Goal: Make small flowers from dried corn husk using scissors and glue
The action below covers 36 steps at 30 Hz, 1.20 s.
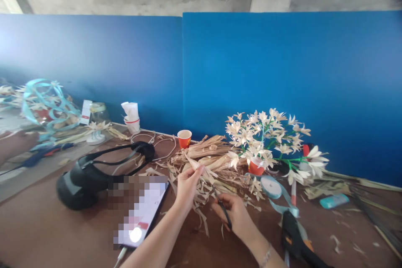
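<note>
My left hand (187,184) is closed, pinching a pale strip of dried husk (192,160) between thumb and fingers. In my right hand (233,213) is a pair of dark scissors (222,206), its blades pointing up and left toward the husk. Whether the blades touch the strip I cannot tell. Behind both hands lies a heap of dried husks (216,150), with cut scraps scattered below it. Off to the right, a bunch of cream husk flowers (254,132) on green stems stands in a red paper cup (256,166).
A lit phone (146,213) and a black headset (84,176) lie left of my arms. To the right are a ribbon roll (271,187), a glue gun (293,234) and a turquoise tube (334,201). Another person's hand (23,144) is at far left. A blue partition (251,63) closes the back.
</note>
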Available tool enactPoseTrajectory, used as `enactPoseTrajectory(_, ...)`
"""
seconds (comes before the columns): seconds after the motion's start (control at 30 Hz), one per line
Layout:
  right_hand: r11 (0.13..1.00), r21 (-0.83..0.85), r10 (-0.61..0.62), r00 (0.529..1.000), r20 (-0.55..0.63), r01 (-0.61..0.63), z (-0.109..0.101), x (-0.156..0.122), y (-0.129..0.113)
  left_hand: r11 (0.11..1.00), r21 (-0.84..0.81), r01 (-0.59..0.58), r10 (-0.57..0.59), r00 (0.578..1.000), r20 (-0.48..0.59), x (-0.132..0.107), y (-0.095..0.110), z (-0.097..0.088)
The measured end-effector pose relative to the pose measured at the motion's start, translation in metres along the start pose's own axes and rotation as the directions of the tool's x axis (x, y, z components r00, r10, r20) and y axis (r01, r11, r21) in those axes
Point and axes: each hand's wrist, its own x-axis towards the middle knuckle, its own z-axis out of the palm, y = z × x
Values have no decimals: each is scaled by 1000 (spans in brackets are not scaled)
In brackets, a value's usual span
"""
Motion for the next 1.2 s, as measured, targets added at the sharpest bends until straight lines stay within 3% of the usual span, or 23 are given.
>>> enactPoseTrajectory(0.17,999,17,30,1000,-5,-30,1,1,2,999,-30,36,-37,999,-31,-5,7,4)
enactPoseTrajectory(0.3,994,20,103,994,20,-104,-1,0,-2,998,-57,41,-39,999,32,-1,6,1)
enactPoseTrajectory(0.4,992,15,124,990,71,-125,-5,-1,-7,1000,-25,5,-3,999,52,7,9,-7)
enactPoseTrajectory(0.57,992,36,115,989,96,-119,-10,-5,-17,991,84,-103,104,995,-10,22,20,-22)
enactPoseTrajectory(0.83,982,22,181,967,181,-188,-13,-5,-15,984,165,-73,34,973,227,21,27,-27)
enactPoseTrajectory(1.2,983,36,166,963,214,-178,-17,-5,-12,970,244,-6,-89,921,379,19,25,-28)
